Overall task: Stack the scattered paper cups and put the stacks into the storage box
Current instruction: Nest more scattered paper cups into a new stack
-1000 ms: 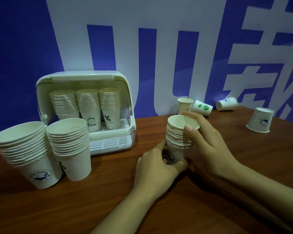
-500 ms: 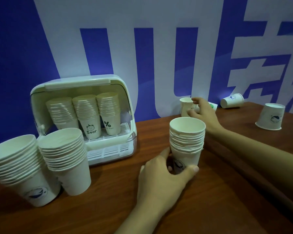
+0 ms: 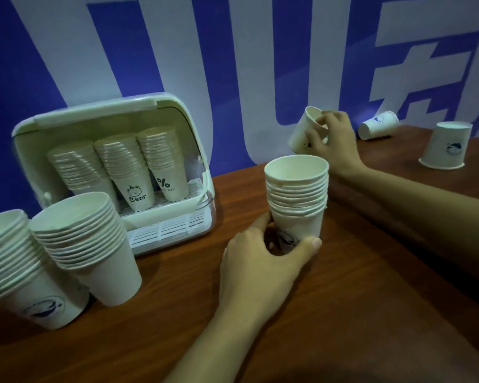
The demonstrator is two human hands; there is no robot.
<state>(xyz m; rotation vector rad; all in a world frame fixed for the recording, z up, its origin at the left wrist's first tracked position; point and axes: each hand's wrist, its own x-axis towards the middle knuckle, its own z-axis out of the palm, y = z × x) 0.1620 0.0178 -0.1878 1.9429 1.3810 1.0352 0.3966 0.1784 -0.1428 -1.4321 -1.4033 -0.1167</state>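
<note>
My left hand (image 3: pixel 263 261) grips the base of a stack of white paper cups (image 3: pixel 297 194) standing upright mid-table. Behind it, near the wall, my right hand (image 3: pixel 333 139) holds a single paper cup (image 3: pixel 302 131), tilted and lifted off the table. The storage box (image 3: pixel 183 114), pale with its lid raised, stands at the back left and holds three cup stacks (image 3: pixel 122 161). Two more cup stacks (image 3: pixel 86 239) stand at the front left. One loose cup (image 3: pixel 378 125) lies on its side at the back right, another cup (image 3: pixel 445 146) stands upside down.
The brown wooden table (image 3: pixel 371 272) runs up to a blue and white printed wall (image 3: pixel 233 64) right behind the cups and the box. My right forearm stretches across the table's right half.
My right hand left the stack's rim, reached back to the wall and picked up a single cup, now tilted in the air. My left hand has kept hold of the stack's base.
</note>
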